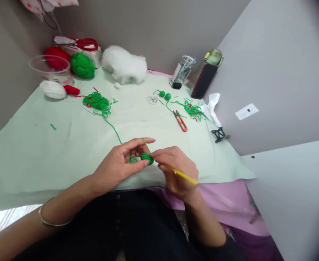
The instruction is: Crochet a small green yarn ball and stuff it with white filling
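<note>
Between thumb and fingers, my left hand (121,161) pinches a small green crocheted piece (146,157). Green yarn (115,131) runs over the raised left index finger and back to a loose heap of green yarn (97,103) on the table. My right hand (174,168) is closed around a crochet hook with a yellow handle (185,177), held like a pen. The hook's tip meets the crocheted piece, where the fingers partly hide it.
Orange thread snips (181,122), two green crocheted balls (165,95) and yarn scraps (194,110) lie ahead on the right. White stuffing (124,65), a green yarn ball (82,66) and a plastic tub (50,69) stand at the back. A phone (204,80) leans against a bottle (214,56).
</note>
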